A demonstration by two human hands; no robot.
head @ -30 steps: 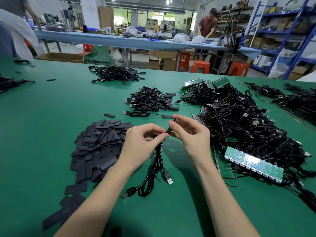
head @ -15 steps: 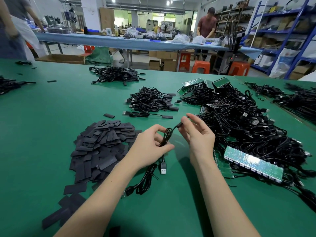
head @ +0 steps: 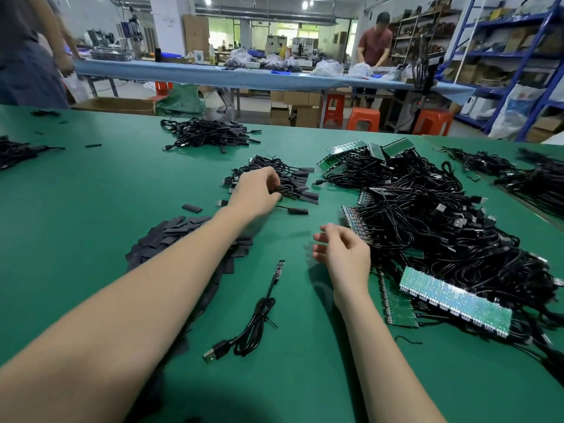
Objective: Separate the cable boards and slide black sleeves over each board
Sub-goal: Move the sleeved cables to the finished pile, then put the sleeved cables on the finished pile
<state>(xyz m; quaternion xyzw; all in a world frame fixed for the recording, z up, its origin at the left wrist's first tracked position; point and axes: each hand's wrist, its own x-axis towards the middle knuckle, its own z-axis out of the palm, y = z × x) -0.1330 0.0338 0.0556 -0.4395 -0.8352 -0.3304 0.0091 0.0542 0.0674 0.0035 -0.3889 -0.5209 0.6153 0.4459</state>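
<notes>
Left hand (head: 258, 190) curled on black sleeved cables (head: 287, 181); right hand (head: 343, 254) loose, empty. Risk: snagging neighbours, scattering pile; bare thin board cable (head: 279, 268) forgotten unsleeved.

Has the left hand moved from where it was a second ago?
Yes. The left hand has gone forward, away from the person, and now reaches into the small heap of sleeved cables beyond the pile of black sleeves.

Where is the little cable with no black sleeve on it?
The bare cable lies on the green table in front of the person, between both forearms, with the sleeve pile on its left.
</notes>
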